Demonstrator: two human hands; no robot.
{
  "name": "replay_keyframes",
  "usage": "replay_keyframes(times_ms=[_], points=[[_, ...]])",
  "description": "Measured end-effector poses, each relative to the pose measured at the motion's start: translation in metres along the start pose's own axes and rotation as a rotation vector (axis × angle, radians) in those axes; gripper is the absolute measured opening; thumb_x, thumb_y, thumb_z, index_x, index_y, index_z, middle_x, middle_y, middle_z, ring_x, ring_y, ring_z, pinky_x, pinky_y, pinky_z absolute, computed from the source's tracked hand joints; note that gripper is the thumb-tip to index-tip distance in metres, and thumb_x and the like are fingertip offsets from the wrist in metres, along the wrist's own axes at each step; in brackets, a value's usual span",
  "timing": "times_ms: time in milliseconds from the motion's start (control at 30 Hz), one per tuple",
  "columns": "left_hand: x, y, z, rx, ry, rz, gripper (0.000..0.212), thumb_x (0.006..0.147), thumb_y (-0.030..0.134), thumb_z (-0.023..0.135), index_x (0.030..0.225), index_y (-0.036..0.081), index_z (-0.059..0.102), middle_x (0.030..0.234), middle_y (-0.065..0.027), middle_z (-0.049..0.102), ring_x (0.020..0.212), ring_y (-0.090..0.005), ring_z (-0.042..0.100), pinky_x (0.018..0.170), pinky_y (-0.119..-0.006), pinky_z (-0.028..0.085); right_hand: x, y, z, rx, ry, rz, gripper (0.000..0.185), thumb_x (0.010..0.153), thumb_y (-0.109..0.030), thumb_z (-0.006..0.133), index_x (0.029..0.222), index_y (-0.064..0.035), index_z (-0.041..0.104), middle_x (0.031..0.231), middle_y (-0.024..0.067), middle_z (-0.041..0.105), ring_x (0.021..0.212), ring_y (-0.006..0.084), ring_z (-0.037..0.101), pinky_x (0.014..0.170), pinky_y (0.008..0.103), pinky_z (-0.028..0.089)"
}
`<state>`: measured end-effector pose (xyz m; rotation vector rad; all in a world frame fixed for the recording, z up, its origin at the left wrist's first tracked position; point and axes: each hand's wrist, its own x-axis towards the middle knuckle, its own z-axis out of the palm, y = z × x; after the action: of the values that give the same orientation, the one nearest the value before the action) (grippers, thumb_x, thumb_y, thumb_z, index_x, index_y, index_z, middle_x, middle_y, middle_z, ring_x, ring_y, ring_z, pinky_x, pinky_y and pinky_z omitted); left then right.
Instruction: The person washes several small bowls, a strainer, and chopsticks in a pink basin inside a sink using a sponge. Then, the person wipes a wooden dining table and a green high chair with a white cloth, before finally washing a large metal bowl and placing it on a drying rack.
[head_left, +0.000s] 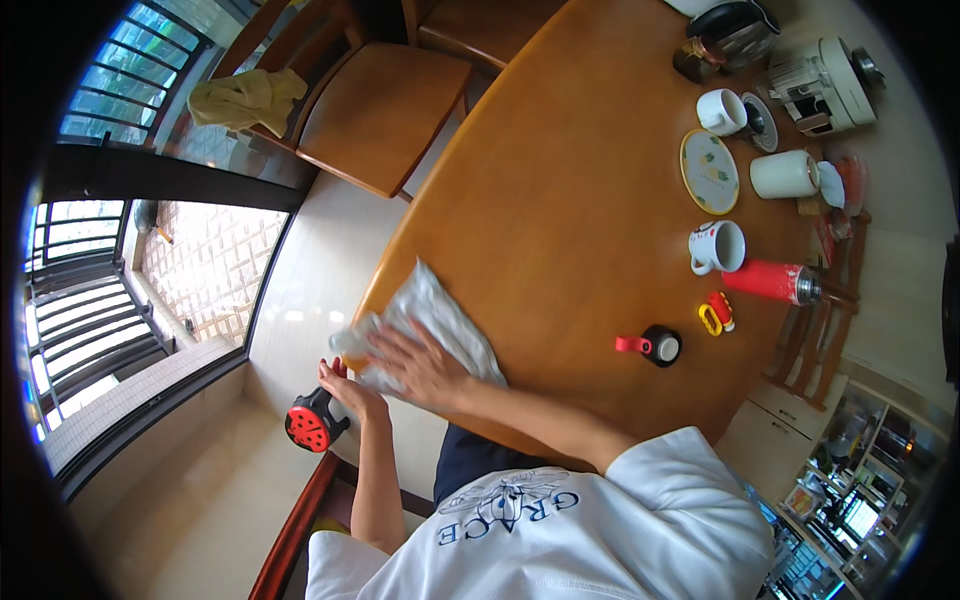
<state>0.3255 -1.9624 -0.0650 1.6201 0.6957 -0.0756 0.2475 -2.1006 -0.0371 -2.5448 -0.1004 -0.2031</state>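
My right hand (420, 367) lies flat on a light grey cloth (450, 322), its fingers spread over the fabric. The cloth is spread across the near left corner of a brown wooden table (570, 187), with part of it at the rounded edge. My left hand (351, 390) is beside that edge, palm turned up and cupped just below the cloth's end. Nothing shows in its palm. A black bottle lid with a red strap (661, 346) rests on the table to the right of my right arm.
A red thermos flask (765, 281), a patterned mug (716, 247), an oval plate (709, 171) and a white cup (721, 112) line the table's right side. A yellow-and-red toy (717, 313) lies near them. Left are a ladybird-topped stool (309, 429) and a wooden chair (382, 112).
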Motion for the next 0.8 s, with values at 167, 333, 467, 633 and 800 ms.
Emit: replay_keyframes(times_ms=[167,333,467,633,800], points=[[-0.005,-0.008,-0.066,0.162,0.033,0.008,0.043,0.093,0.042,0.044,0.120,0.008,0.041,0.107,-0.0052,0.050,0.097,-0.0155,0.048,0.088,-0.035,0.033,-0.125,0.020,-0.059,0.033,-0.253,0.157,0.061,0.074,-0.028,0.057,0.134,-0.0220,0.045,0.146,-0.0001,0.033,0.136,0.0185,0.028,0.109,0.0586,0.009],[-0.022,-0.037,-0.125,0.233,-0.001,-0.045,0.038,0.093,0.040,0.047,0.117,0.010,0.044,0.098,-0.0016,0.053,0.085,-0.0110,0.051,0.074,-0.027,0.036,-0.044,0.177,-0.118,-0.561,0.293,0.742,0.075,0.085,-0.054,0.048,0.146,-0.0225,0.019,0.150,0.0151,0.018,0.138,0.0390,0.013,0.101,0.0700,0.006],[-0.051,-0.054,-0.166,0.270,-0.009,-0.078,0.037,0.093,0.041,0.049,0.117,0.013,0.045,0.099,-0.0010,0.054,0.087,-0.0108,0.052,0.078,-0.030,0.037,0.041,0.140,-0.068,-0.537,0.328,0.539,0.053,0.086,-0.048,0.051,0.130,-0.0201,0.047,0.135,0.0153,0.042,0.132,0.0358,0.026,0.098,0.0700,0.013],[-0.073,-0.053,-0.180,0.263,-0.103,-0.088,0.037,0.093,0.040,0.049,0.117,0.012,0.044,0.099,-0.0014,0.055,0.086,-0.0105,0.052,0.076,-0.030,0.037,0.033,-0.027,0.043,-0.053,0.102,0.037,0.061,0.080,-0.041,0.056,0.135,-0.0187,0.043,0.146,0.0038,0.031,0.137,0.0233,0.022,0.107,0.0618,0.005],[-0.114,-0.070,-0.208,0.239,-0.110,-0.092,0.035,0.094,0.034,0.048,0.118,0.010,0.043,0.097,-0.0028,0.054,0.083,-0.0112,0.054,0.077,-0.029,0.038,-0.110,-0.053,0.014,-0.271,0.008,0.131,0.069,0.075,-0.029,0.062,0.139,-0.0179,0.037,0.149,0.0077,0.023,0.139,0.0258,0.017,0.110,0.0565,0.008]])
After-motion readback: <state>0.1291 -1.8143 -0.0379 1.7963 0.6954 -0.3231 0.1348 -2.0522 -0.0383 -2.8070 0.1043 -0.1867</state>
